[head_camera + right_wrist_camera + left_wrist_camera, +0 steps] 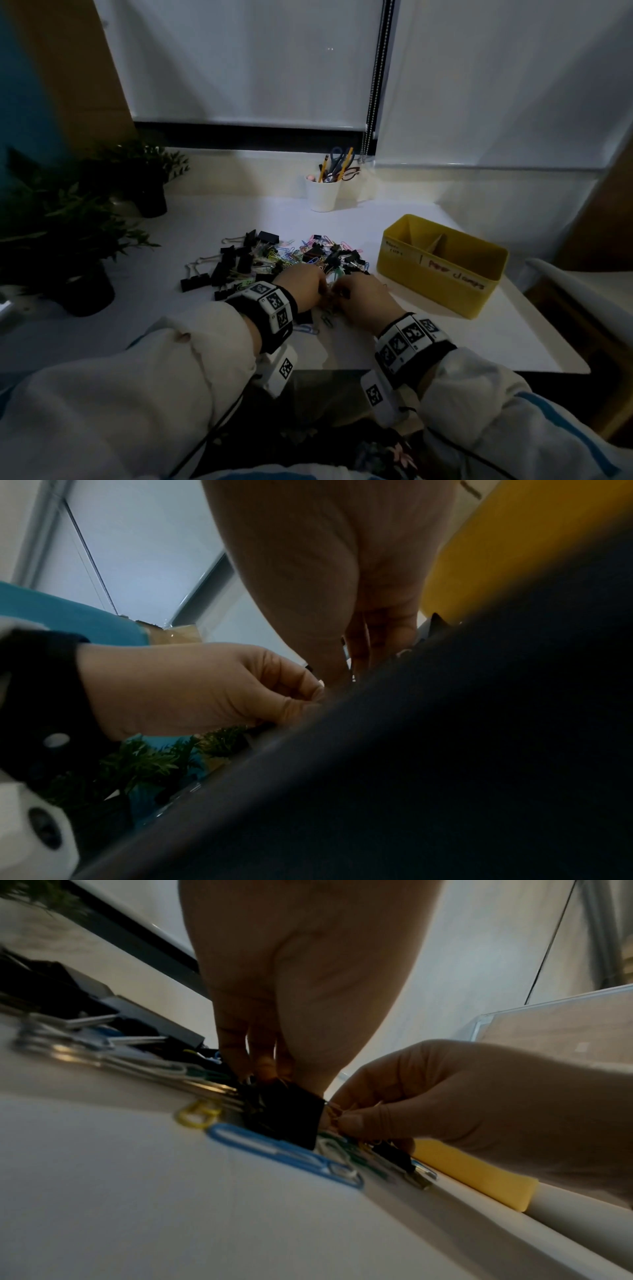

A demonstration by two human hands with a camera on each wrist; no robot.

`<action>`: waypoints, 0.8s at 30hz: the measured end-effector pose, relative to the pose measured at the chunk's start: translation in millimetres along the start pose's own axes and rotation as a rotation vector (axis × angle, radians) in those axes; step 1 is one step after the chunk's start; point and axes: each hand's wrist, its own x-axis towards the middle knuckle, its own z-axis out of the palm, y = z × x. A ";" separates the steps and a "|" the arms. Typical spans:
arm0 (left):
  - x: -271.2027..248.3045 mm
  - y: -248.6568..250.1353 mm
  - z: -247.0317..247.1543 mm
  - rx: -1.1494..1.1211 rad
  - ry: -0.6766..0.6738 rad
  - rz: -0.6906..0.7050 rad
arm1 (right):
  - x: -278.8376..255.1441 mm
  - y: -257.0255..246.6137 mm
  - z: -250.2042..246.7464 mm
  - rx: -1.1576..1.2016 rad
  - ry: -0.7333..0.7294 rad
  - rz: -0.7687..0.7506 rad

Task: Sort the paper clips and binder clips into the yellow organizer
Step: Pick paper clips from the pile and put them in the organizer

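Note:
A pile of black binder clips (236,263) and coloured paper clips (291,255) lies mid-table. The yellow organizer (442,281), divided into compartments, stands to its right. Both hands meet at the pile's near edge. My left hand (263,1074) reaches down and grips a black binder clip (287,1115) with its fingertips. My right hand (346,1118) pinches a gold wire clip (332,1112) right beside that binder clip. A blue paper clip (281,1150) and a yellow one (198,1112) lie just in front. In the right wrist view the table edge hides most of this.
A white cup (323,195) with pencils and scissors stands at the back. Potted plants (68,233) fill the left side. The table's front edge (342,370) runs just below my wrists. A pale chair arm (582,291) sits to the right of the organizer.

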 end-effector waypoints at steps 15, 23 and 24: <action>3.5 1.1 -1.3 -0.135 0.059 0.056 | -2.9 8.8 -6.5 0.177 0.150 0.011; 4.0 -0.9 -7.4 -0.364 0.129 0.067 | 0.0 14.9 -21.0 0.374 0.189 0.048; 2.9 -1.0 -9.4 -0.399 0.148 0.070 | -0.3 12.8 -25.9 0.412 0.197 0.056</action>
